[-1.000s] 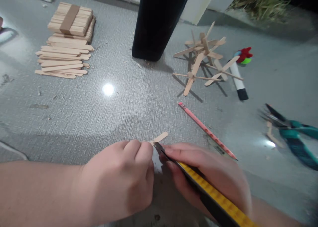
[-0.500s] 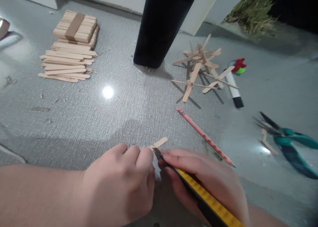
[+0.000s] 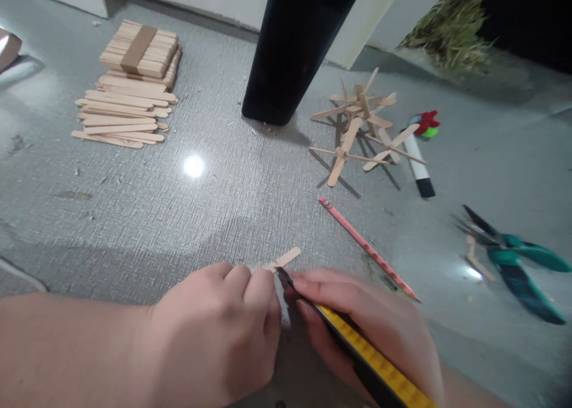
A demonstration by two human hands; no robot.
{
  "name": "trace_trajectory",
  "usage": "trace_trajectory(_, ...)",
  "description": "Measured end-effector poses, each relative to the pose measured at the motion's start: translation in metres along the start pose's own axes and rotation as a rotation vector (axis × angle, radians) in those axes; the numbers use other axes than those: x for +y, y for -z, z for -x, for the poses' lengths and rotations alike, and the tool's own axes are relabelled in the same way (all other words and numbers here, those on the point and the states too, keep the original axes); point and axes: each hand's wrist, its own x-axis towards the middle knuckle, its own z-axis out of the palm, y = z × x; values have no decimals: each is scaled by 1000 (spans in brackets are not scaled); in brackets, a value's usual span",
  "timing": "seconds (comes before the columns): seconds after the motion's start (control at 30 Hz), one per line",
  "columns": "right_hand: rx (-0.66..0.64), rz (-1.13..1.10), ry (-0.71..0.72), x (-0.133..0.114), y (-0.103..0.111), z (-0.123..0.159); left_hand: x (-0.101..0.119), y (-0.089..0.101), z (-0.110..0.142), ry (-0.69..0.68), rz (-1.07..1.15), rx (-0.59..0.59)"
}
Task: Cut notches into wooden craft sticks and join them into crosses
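Note:
My right hand (image 3: 366, 318) is wrapped round a yellow and black utility knife (image 3: 357, 345), its blade pointing up and to the left. The blade tip touches a wooden craft stick (image 3: 288, 257), close to my left hand's knuckles. My left hand (image 3: 223, 324) is closed on that stick, whose far end sticks out to the upper right; the rest is hidden under the fingers. A small whitish piece (image 3: 282, 301) shows between the two hands, too blurred to name. A pink pencil (image 3: 366, 247) lies just beyond my right hand.
Bundled craft sticks (image 3: 138, 47) and loose sticks (image 3: 120, 119) lie at the upper left. A black post-like object (image 3: 295, 50) stands at the back. Right of it are crossed-stick assemblies (image 3: 357, 116), a white marker (image 3: 417, 164) and teal-handled pliers (image 3: 513, 256).
The view has shifted very slightly. Both hands, the knife and the stick keep nearly the same places, with the blade still at the stick.

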Motion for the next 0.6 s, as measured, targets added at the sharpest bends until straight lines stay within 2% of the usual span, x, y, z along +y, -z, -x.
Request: trace_trajectory(0.6,-30,-2,-1,0,0,-2,0,0,0,20,43,11)
